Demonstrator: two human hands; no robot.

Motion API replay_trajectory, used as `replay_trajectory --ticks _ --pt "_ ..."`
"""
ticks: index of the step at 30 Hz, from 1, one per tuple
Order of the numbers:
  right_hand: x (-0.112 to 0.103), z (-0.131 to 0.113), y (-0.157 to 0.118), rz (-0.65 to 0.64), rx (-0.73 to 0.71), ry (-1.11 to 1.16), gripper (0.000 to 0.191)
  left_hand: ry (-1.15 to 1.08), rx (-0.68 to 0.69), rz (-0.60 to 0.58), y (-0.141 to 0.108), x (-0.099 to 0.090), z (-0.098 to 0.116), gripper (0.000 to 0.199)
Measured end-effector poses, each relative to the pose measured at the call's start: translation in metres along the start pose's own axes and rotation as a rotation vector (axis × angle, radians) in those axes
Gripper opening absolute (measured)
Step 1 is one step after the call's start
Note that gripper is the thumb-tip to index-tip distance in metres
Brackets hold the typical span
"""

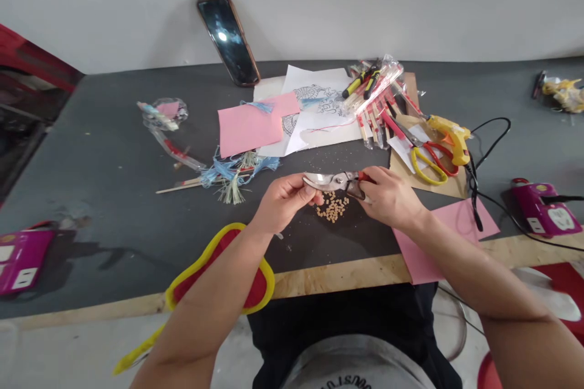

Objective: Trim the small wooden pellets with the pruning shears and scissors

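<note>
My right hand (387, 194) is wrapped around the red handles of a pair of pruning shears (340, 180), whose metal blades point left. At the blade tips, my left hand (289, 197) is closed with thumb and fingers pinched together. What it pinches is mostly hidden; a pale thin tip (279, 235) shows below the palm. A small pile of short tan cut pieces (332, 208) lies on the grey table (314, 249) beneath the shears. A yellow-rimmed red shape (249, 264) lies under my left forearm.
Blue and pale tassels (237, 173), pink paper (250, 130) and printed sheets (314, 97) lie beyond my hands. Scissors (431, 161), a yellow glue gun (449, 134), bagged sticks (378, 109) and pliers (362, 80) sit at the right. A phone (230, 39) leans on the wall.
</note>
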State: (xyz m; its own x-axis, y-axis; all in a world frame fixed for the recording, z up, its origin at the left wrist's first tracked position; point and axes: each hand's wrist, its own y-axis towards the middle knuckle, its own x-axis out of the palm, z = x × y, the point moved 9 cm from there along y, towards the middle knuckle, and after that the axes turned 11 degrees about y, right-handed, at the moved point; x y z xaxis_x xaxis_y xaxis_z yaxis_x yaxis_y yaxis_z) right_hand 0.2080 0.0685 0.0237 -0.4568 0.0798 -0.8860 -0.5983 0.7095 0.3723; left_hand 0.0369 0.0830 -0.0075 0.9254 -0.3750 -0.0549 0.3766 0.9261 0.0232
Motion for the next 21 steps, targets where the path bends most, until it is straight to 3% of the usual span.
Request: replay_trajectory --ticks 10,18,21 --pt "-0.0052 0.0023 0.0031 0.044 0.015 0.009 0.013 -0.031 -0.008 0.009 0.0005 -0.0009 -0.0013 0.026" --pt "-0.0039 0.0053 0.0026 -0.002 0.054 -0.017 0.017 0.088 -0.003 0.108 0.0009 -0.0059 0.0029 0.023" --pt "-0.003 0.005 0.0022 0.003 0.053 0.012 0.01 0.111 0.024 0.126 0.0006 -0.0061 0.007 0.022"
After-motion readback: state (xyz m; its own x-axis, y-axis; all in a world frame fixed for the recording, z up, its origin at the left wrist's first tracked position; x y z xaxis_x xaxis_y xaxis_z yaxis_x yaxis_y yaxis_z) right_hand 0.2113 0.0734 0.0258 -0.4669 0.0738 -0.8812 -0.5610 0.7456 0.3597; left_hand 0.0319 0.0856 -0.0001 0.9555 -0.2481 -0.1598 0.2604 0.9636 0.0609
